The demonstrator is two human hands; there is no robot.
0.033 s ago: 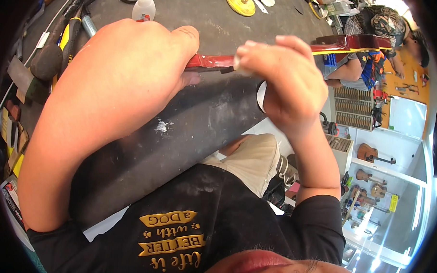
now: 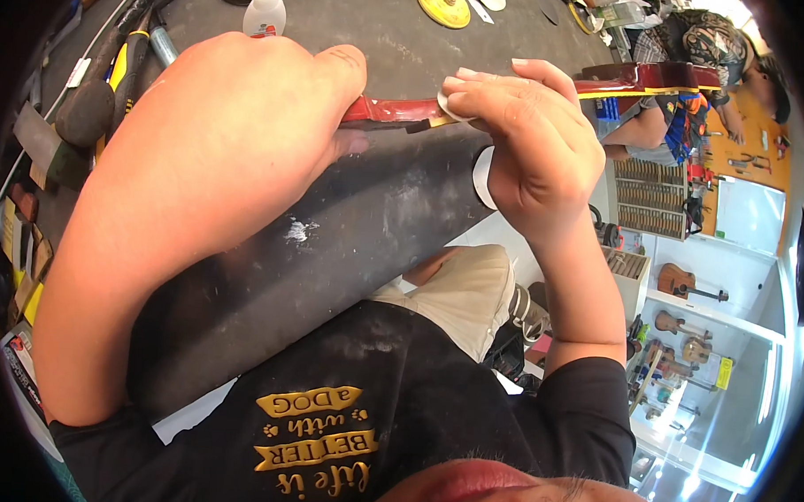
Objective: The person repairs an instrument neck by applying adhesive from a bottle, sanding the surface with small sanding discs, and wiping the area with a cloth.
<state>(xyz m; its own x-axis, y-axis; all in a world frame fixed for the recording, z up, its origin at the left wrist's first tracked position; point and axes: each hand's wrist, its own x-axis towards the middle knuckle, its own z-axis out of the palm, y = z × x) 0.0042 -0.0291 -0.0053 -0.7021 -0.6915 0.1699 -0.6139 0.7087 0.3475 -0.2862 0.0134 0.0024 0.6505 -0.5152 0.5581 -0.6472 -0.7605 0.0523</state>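
A long, glossy dark-red instrument, which looks like a guitar seen edge-on, spans the space between my hands; its neck (image 2: 398,110) shows and its wider end (image 2: 643,77) reaches to the right. My left hand (image 2: 238,139) is wrapped round the left end of the neck, hiding that end. With its fingers on top, my right hand (image 2: 539,132) presses a small white pad (image 2: 453,108) against the neck. Beneath the pad shows a short dark and tan strip (image 2: 428,124). A white disc (image 2: 484,177) lies at the bench edge beside my right hand.
The dark bench (image 2: 350,214) carries a white bottle (image 2: 265,14) and a yellow round tin (image 2: 444,6) at the back. Tools with black and yellow handles (image 2: 129,73) crowd the left. Another person (image 2: 706,49) is at the far right, near shelves of guitars (image 2: 680,283).
My right hand has shifted slightly and its fingers lie flatter and sharper in view. More of the white pad and the tan strip under it now shows. My left hand is nearly still.
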